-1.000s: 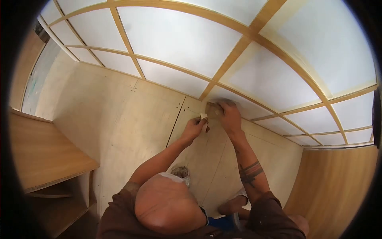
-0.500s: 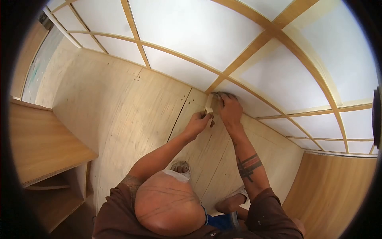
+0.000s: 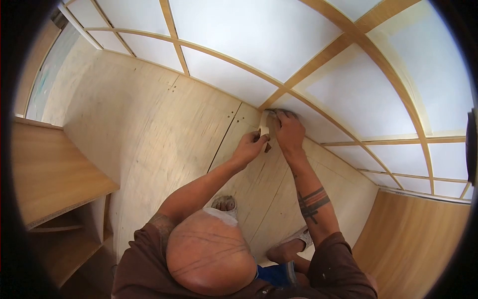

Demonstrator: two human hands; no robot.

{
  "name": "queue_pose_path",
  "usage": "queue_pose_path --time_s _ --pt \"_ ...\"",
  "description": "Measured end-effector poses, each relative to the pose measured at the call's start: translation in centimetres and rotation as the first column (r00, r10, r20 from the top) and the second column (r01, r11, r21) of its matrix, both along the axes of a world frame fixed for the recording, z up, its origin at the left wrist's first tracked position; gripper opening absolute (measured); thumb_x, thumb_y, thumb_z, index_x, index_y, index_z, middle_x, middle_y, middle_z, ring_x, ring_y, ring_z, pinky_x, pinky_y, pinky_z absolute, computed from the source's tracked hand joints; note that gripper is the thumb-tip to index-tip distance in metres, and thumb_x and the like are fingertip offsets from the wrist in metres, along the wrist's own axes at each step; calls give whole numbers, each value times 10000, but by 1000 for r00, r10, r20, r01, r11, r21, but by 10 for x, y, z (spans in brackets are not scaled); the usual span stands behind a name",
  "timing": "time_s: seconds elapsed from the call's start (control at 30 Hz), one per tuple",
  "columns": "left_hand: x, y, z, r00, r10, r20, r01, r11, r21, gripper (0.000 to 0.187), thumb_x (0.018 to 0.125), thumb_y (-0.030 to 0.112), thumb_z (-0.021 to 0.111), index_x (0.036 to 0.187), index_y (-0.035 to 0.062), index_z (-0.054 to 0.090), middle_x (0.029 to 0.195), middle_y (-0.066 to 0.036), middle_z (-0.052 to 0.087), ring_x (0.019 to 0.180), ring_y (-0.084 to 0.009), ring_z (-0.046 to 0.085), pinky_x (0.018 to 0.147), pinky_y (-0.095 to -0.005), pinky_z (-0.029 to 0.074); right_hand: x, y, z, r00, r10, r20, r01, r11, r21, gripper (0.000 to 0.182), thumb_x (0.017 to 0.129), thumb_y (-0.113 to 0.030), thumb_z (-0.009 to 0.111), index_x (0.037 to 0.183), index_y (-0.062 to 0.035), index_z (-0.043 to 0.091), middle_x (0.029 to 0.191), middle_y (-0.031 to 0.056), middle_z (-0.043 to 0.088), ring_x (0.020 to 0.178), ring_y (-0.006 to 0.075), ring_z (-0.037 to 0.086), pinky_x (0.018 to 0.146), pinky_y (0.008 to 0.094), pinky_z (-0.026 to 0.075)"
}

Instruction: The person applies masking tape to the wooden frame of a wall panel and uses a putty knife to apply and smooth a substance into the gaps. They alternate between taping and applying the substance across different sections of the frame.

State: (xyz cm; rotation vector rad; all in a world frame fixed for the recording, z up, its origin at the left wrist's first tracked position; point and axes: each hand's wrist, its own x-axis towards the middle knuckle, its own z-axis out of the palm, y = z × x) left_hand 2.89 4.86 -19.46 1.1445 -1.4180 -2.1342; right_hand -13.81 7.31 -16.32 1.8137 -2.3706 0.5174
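Gripping a pale strip between thumb and fingers, the left hand is closed and low over the plywood floor. The strip runs from that grip up to the foot of the latticed panel; whether it is tape or some other material cannot be told, and its far end is lost beside the right hand. A small dark brown patch shows just under the left fingers; it is too small to identify.

The right hand is bent, knuckles up, its fingertips against the bottom edge of the panel. They are dim and partly hidden there, so whether they pinch the strip or merely press cannot be told. The palms of both hands are turned out of sight.

A bare knee with a whitish patch blocks the view of the floor nearest the person and covers most of the leg. One foot shows only its front part beyond the knee; the other foot is partly covered by the right arm's side and blue shorts.

To the left stands a wooden shelf unit, its lower compartments in shadow. To the right is a wood-grained board. A dark object at the right edge is cut off and unidentifiable.
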Motion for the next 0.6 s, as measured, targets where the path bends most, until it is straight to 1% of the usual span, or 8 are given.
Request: queue_pose_path --time_s 0.1,0.2,0.23,0.3,0.33,0.4,0.5,0.6 --pt "-1 -1 11 1000 2 13 -2 1000 19 306 1039 263 578 1085 -12 705 911 -52 724 885 -122 593 855 -282 444 3 -1 4 1000 -16 7 16 1000 18 272 908 -178 632 1149 -117 745 1068 117 731 1038 330 686 831 461 580" --pt "-5 -1 -5 1000 8 22 -8 1000 -12 300 1039 255 580 1077 -14 708 925 -48 727 874 -115 589 827 -277 444 1 0 1 1000 -1 22 0 1000 11 268 903 -179 631 1140 -121 743 1058 115 730 1020 331 689 817 463 581" --pt "-5 -1 -1 1000 7 21 -6 1000 -10 300 1039 255 580 1077 -14 708 925 -48 727 874 -115 589 827 -277 444 1 1 2 1000 -2 22 2 1000 13 268 903 -179 631 1140 -121 743 1058 115 730 1020 331 689 817 463 581" --pt "-5 -1 5 998 35 -48 -33 999 25 289 1039 246 581 1066 -10 712 916 -44 732 856 -108 586 806 -272 444 3 1 2 998 -20 53 17 998 65 261 903 -178 624 1129 -126 744 1059 116 731 1011 332 692 816 462 583" --pt "-6 -2 5 998 34 -49 -33 999 27 289 1039 246 581 1066 -10 712 916 -44 732 856 -108 586 806 -272 444 2 1 1 998 -21 52 17 998 67 261 903 -178 624 1129 -126 744 1059 116 731 1011 332 692 816 462 583" --pt "-8 -2 5 999 37 -18 -37 999 6 284 1041 247 578 1055 0 717 897 -37 735 831 -98 582 788 -266 445 1 1 0 1000 7 29 -7 1000 4 271 892 -163 618 1132 -128 740 1068 117 730 1015 335 691 821 461 584" --pt "-7 -2 3 999 48 -7 -48 999 -19 290 1039 264 585 1039 7 720 879 -32 735 810 -94 581 766 -263 443 -4 0 -5 999 33 12 -33 999 -18 256 919 -208 655 1143 -116 737 1085 110 740 1009 326 696 821 440 569" --pt "-3 -4 17 998 57 -37 -57 998 -2 298 1032 279 602 1030 5 719 859 -31 733 785 -92 584 735 -263 443 -5 1 -1 998 59 -3 -58 998 7 260 908 -193 658 1143 -116 736 1085 114 739 1007 322 698 826 435 572"
